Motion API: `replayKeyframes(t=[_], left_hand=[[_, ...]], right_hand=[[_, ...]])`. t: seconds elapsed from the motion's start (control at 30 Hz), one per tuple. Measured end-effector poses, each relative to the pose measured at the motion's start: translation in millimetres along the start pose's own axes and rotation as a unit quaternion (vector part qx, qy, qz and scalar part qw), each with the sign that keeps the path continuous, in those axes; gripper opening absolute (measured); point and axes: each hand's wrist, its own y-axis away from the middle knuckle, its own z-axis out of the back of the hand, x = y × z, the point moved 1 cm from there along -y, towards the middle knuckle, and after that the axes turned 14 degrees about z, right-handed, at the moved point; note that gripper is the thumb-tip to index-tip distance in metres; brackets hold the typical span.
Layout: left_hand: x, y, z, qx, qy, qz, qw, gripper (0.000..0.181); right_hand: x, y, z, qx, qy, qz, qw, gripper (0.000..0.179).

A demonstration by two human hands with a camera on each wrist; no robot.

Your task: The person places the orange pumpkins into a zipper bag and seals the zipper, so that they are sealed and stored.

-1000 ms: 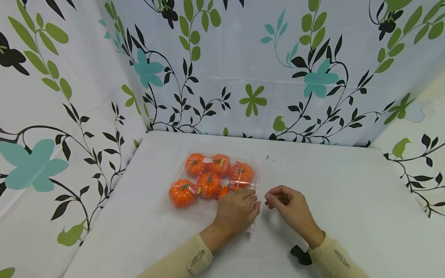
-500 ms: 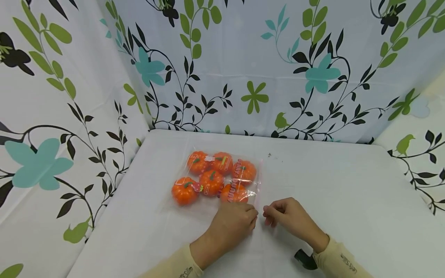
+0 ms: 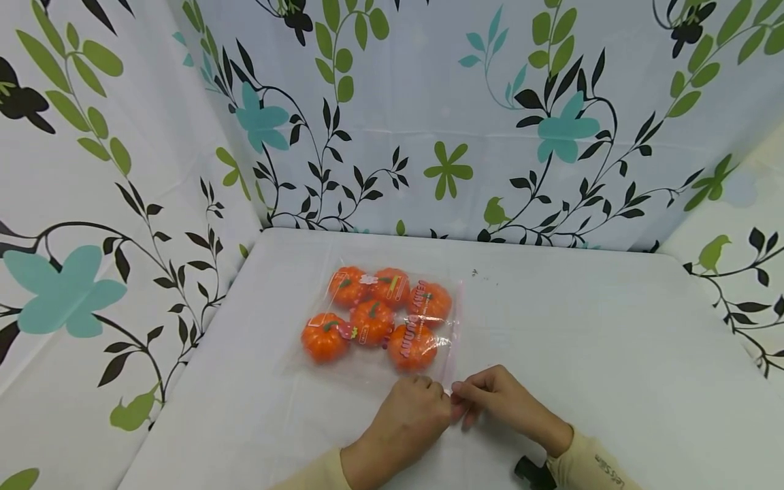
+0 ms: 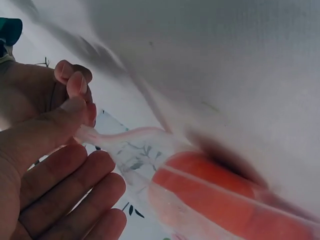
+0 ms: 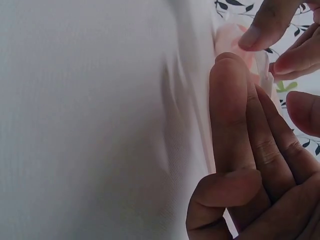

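Observation:
A clear plastic zip bag (image 3: 361,374) with pink print lies flat on the white table, holding several small orange pumpkins (image 3: 372,323) with green stems. At the bag's near right corner, my left hand (image 3: 401,425) pinches the pinkish edge strip (image 4: 140,131) between thumb and forefinger; its other fingers spread below. My right hand (image 3: 505,408) meets it from the right, fingertips beside the pinched corner. In the right wrist view the right fingers (image 5: 230,100) reach out nearly straight, with the thumb bent well below their tips. Nothing shows gripped between them.
The white tabletop (image 3: 588,327) spreads out around the bag. Leaf-patterned curtains (image 3: 392,122) stand behind and at both sides. A black device (image 3: 534,472) sits at my right wrist. Small dark specks (image 3: 474,273) mark the cloth beyond the bag.
Both hands have slid down along the bag's right edge toward me, uncovering the lower right pumpkin. The right hand has closed in on the left. The bag has barely shifted.

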Motion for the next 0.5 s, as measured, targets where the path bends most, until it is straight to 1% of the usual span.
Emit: replayKeyframes(t=[0.17, 0.33, 0.5], left_hand=[[-1.7, 3.3, -3.9, -0.009, -0.009, 0.000, 0.9999, 0.009], [-2.2, 4.8, -6.5, -0.019, 0.001, 0.004, 0.9998, 0.012], [-2.7, 6.1, -8.4, -0.028, -0.001, -0.005, 0.9996, 0.010]], right_hand=[[1.0, -2.4, -5.7, -0.012, 0.012, -0.016, 0.9997, 0.030], [-1.3, -3.0, -8.2, -0.027, 0.005, -0.041, 0.9988, 0.027], [-1.1, -2.8, -8.6, -0.026, 0.006, -0.055, 0.9981, 0.028]])
